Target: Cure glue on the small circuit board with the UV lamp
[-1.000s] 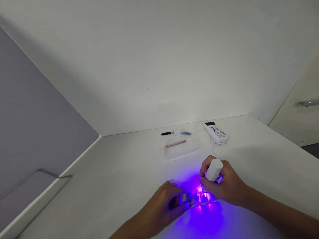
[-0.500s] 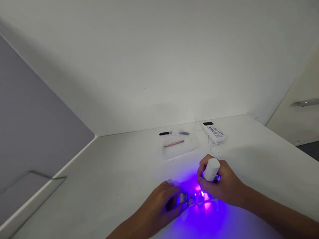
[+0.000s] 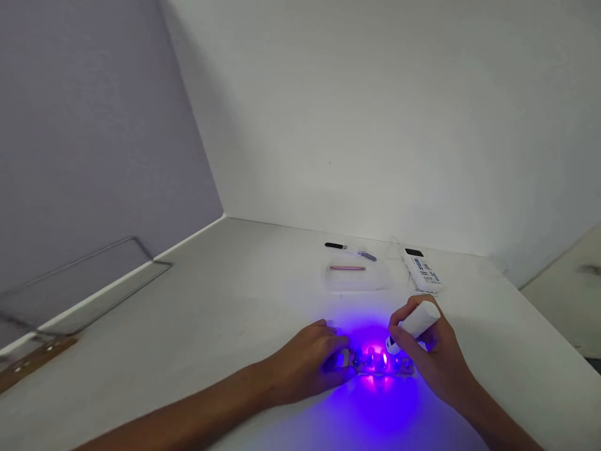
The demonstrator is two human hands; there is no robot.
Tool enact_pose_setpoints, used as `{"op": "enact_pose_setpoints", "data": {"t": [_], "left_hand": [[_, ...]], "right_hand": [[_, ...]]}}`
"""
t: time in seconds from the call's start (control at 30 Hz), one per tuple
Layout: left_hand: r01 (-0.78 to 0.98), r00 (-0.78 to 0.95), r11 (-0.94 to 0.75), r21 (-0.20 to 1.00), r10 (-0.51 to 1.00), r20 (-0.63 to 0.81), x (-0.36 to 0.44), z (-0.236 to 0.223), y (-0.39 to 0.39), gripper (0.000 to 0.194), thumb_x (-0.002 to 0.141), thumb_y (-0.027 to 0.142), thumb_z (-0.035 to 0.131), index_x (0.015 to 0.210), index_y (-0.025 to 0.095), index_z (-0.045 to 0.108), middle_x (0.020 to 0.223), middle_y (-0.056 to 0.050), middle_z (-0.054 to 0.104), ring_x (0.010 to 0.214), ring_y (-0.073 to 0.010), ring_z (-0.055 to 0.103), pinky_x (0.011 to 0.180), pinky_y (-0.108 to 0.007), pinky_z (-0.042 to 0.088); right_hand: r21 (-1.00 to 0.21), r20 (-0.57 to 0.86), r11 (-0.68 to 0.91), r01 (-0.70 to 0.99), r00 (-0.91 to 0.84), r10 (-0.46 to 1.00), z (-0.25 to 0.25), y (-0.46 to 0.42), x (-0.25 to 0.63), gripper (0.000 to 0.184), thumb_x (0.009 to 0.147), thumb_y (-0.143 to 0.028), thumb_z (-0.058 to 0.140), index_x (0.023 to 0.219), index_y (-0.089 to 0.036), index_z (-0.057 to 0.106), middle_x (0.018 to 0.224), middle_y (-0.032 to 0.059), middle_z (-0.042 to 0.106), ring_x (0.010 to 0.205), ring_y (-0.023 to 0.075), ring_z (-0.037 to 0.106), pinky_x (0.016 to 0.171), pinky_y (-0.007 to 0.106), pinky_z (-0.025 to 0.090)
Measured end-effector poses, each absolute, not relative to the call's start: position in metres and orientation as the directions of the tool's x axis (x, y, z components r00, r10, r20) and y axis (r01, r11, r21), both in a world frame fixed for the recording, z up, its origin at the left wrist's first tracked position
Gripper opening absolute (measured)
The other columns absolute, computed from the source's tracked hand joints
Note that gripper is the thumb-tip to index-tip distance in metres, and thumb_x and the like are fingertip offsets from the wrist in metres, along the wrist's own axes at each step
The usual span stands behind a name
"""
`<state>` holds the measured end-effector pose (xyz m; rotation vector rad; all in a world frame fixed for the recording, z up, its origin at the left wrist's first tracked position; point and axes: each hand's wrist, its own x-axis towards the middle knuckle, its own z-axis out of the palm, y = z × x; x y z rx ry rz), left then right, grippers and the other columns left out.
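Note:
My right hand [image 3: 441, 360] is closed around a white handheld UV lamp [image 3: 420, 322], which is tilted with its lit end pointing down and left. Violet light from it falls on a narrow strip [image 3: 387, 371] bearing several small pieces, possibly nail tips; glare blurs their shape. At the left end of that strip my left hand [image 3: 310, 360] is closed, fingers and thumb gripping it low over the white table [image 3: 225, 326]. The lamp's head is just above the strip; whether they touch I cannot tell.
Beyond my hands lies a pink pen-like tool [image 3: 347, 268] on a clear sheet [image 3: 357, 287]. Behind it are a slim black-ended item [image 3: 334, 245] and a grey-ended piece [image 3: 367, 255]. A labelled white device [image 3: 422, 269] with a cord lies right. A wire frame [image 3: 131, 288] stands at the left edge.
The view has turned and shifted. My right hand has tipped the lamp further over, so its side shows and more of the strip is visible. My left hand keeps its grip.

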<state>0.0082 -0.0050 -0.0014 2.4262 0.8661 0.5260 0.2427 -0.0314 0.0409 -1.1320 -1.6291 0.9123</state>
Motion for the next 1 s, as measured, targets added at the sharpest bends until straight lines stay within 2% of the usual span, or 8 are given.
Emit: {"op": "enact_pose_setpoints", "data": {"t": [0.17, 0.4, 0.6, 0.77, 1.0], "left_hand": [[0.503, 0.697, -0.684, 0.529, 0.683, 0.221, 0.01, -0.002, -0.003, 0.018, 0.088, 0.029, 0.074, 0.079, 0.018, 0.063, 0.065, 0.005, 0.06, 0.057, -0.0123, 0.052, 0.072, -0.027, 0.039], [0.467, 0.699, -0.709, 0.528, 0.662, 0.272, 0.01, -0.002, -0.003, 0.016, 0.09, 0.028, 0.071, 0.08, 0.019, 0.063, 0.062, 0.005, 0.059, 0.054, -0.0121, 0.05, 0.07, -0.027, 0.04], [0.466, 0.712, -0.678, 0.568, 0.668, 0.214, 0.009, 0.001, -0.004, 0.011, 0.09, 0.022, 0.07, 0.081, 0.018, 0.063, 0.064, 0.005, 0.058, 0.056, -0.0116, 0.05, 0.072, -0.027, 0.039], [0.484, 0.715, -0.669, 0.564, 0.674, 0.186, 0.009, 0.004, -0.005, 0.018, 0.092, 0.024, 0.067, 0.078, 0.018, 0.06, 0.066, 0.005, 0.057, 0.057, -0.0116, 0.047, 0.072, -0.027, 0.038], [0.473, 0.721, -0.654, 0.59, 0.673, 0.167, 0.007, 0.002, -0.004, 0.009, 0.092, 0.022, 0.064, 0.084, 0.018, 0.061, 0.064, 0.005, 0.056, 0.058, -0.0129, 0.047, 0.072, -0.028, 0.038]], "right_hand": [[-0.885, 0.275, 0.303, 0.354, -0.128, 0.953, 0.042, -0.03, 0.244, 0.013, 0.09, -0.027, 0.066, 0.093, -0.023, 0.054, 0.082, 0.0014, 0.066, 0.068, 0.0164, 0.063, 0.056, 0.026, 0.05], [-0.841, 0.297, 0.359, 0.404, -0.21, 0.932, 0.046, -0.025, 0.238, 0.01, 0.089, -0.025, 0.065, 0.089, -0.023, 0.056, 0.08, 0.001, 0.065, 0.064, 0.0151, 0.06, 0.052, 0.025, 0.05], [-0.87, 0.35, 0.353, 0.345, -0.074, 0.934, 0.033, -0.029, 0.242, 0.012, 0.088, -0.026, 0.068, 0.088, -0.023, 0.056, 0.078, 0.0006, 0.065, 0.062, 0.0159, 0.062, 0.052, 0.026, 0.05], [-0.891, 0.365, 0.35, 0.289, -0.001, 0.931, 0.03, -0.034, 0.248, 0.016, 0.09, -0.029, 0.069, 0.089, -0.024, 0.054, 0.08, 0.0006, 0.066, 0.062, 0.0158, 0.064, 0.052, 0.025, 0.052], [-0.854, 0.358, 0.398, 0.335, -0.175, 0.917, 0.028, -0.032, 0.248, 0.012, 0.093, -0.029, 0.066, 0.088, -0.023, 0.057, 0.076, 0.0011, 0.063, 0.059, 0.0147, 0.058, 0.048, 0.024, 0.048]]}}
